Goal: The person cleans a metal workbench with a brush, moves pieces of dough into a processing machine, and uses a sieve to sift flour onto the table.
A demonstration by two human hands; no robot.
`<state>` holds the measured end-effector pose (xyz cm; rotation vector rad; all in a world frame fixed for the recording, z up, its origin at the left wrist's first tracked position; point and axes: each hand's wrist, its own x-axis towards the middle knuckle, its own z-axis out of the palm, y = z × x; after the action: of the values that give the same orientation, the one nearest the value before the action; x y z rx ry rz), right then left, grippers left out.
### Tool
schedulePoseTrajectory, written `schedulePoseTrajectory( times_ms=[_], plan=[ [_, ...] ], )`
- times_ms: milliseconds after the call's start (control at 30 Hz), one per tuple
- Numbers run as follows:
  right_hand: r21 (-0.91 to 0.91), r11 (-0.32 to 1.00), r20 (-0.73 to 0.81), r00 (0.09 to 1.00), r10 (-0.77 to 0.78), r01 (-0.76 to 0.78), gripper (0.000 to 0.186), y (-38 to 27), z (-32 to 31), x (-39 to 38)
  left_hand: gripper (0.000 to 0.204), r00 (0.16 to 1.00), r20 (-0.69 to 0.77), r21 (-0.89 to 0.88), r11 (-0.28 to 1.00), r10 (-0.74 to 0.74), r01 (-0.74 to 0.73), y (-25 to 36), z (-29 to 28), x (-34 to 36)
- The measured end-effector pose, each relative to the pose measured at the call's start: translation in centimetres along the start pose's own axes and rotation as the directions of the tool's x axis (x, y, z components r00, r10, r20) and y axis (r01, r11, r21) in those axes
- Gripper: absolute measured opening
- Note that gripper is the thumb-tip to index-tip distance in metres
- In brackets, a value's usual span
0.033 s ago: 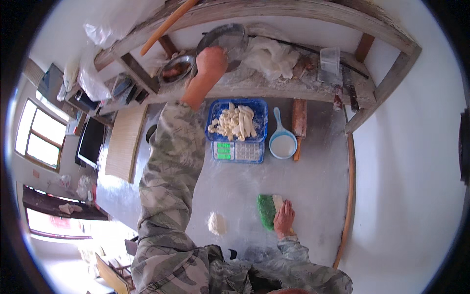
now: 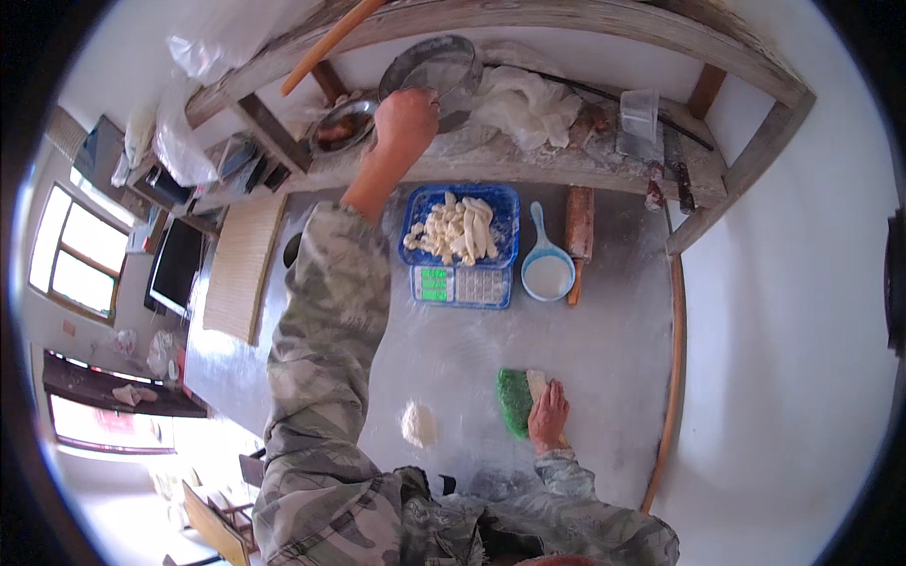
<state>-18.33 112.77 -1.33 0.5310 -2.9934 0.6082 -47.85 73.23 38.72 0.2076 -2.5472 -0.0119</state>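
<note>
My left hand [image 2: 404, 121] is raised to the wooden shelf, its fingers closed at the near rim of a round, dark-framed sieve [image 2: 444, 80]. The fingertips are partly hidden there. On the metal tabletop, my right hand [image 2: 547, 415] is closed over the pale handle of a brush with green bristles [image 2: 514, 401]. The brush lies on the table, left of the hand. A small heap of flour [image 2: 418, 424] sits between my two arms. Farther back, white dough pieces [image 2: 458, 231] fill a blue tray [image 2: 407, 247] on a digital scale [image 2: 462, 287].
Right of the scale are a blue ladle [image 2: 547, 274] with white contents and a rolling pin [image 2: 579, 226]. The shelf [image 2: 566, 174] spans the back, holding a metal bowl [image 2: 344, 127], white cloth [image 2: 533, 106] and a clear container [image 2: 639, 118]. A ribbed board [image 2: 243, 274] lies left.
The whole view shifts slightly. Both hands keep their places, at the sieve and on the brush.
</note>
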Motion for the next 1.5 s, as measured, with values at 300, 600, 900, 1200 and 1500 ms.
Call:
schedulePoseTrajectory(
  times_ms=[300, 600, 900, 1200, 1500],
  plan=[
    [0.113, 0.985, -0.012, 0.992, -0.127, 0.127, 0.037, 0.3, 0.6, -0.2, 0.006, 0.996, 0.052, -0.039, 0.997, -0.07, 0.072, -8.6, -9.3, -33.0],
    [0.322, 0.947, 0.031, 0.999, 0.008, -0.018, 0.031, 1.1, -2.3, 0.8, 0.01, 0.761, 0.407, 0.266, 0.863, -0.505, 0.43, -13.4, -5.7, -65.1],
    [0.751, 0.63, -0.367, 0.918, 0.152, 0.196, 0.037, -5.2, -18.9, 28.7, 0.017, 0.523, 0.584, 0.351, 0.773, -0.622, 0.528, -12.4, -2.0, -69.0],
    [0.007, 0.989, -0.651, 0.751, -0.106, 0.145, 0.04, -6.6, -22.7, 46.2, 0.016, 0.559, 0.544, 0.308, 0.769, -0.626, 0.56, -12.7, -2.8, -70.4],
    [-0.316, 0.945, -0.532, 0.811, -0.245, 0.078, 0.018, -3.7, -19.6, 55.6, 0.019, 0.585, 0.528, 0.224, 0.765, -0.616, 0.604, -11.9, -4.4, -69.1]
  ],
)
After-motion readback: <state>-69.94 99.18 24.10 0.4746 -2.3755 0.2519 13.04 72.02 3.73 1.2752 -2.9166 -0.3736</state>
